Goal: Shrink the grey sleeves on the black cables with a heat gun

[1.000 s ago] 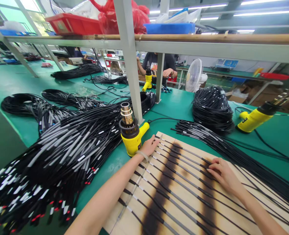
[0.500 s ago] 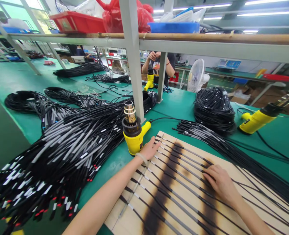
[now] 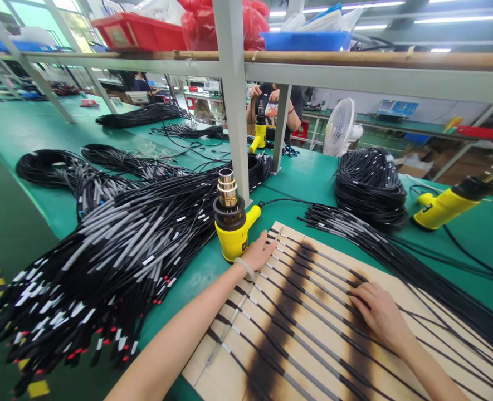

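Observation:
Several black cables with grey sleeves lie side by side across a wooden board that has two dark scorched bands. My left hand rests at the board's upper left edge, on the cable ends, its fingers apart. Over the right scorched band, my right hand has its fingers pressed together on a cable. A yellow heat gun stands nozzle up just left of my left hand, touching nothing I can make out.
Big cable bundles cover the left of the green table. A cable coil and another yellow heat gun are at the right. A shelf post rises ahead; a person's arms show beyond.
The whole view has shifted slightly, so things appear a little further right. Both my hands keep about the same places on the board. The person's hands across the table have moved apart.

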Demonstrator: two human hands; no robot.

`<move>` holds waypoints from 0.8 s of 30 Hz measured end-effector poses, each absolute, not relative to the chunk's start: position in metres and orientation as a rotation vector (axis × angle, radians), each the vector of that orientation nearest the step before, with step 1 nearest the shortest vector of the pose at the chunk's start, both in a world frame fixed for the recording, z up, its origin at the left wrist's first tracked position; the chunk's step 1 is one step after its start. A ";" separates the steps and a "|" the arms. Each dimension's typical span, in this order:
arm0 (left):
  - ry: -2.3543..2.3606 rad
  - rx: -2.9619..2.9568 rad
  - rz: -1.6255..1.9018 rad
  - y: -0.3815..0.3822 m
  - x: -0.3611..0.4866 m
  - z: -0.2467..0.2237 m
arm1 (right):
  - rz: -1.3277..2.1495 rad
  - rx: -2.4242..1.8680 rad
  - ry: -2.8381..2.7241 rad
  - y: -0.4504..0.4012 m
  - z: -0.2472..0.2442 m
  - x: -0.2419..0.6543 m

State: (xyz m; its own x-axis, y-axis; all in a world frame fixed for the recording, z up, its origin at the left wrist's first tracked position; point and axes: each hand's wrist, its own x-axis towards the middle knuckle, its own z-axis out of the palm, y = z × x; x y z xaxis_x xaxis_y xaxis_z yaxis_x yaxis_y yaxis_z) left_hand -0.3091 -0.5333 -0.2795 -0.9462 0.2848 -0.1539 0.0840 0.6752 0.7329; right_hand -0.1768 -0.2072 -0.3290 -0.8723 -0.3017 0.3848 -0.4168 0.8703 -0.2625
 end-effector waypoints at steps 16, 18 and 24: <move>2.646 0.354 1.040 -0.541 -0.286 -0.274 | 0.575 0.619 -2.756 -0.237 -0.326 -0.170; 2.620 0.371 1.056 -0.543 -0.287 -0.276 | 0.577 0.622 -2.746 -0.237 -0.326 -0.170; 2.613 0.443 1.043 -0.556 -0.275 -0.270 | 0.590 0.568 -2.647 -0.243 -0.318 -0.163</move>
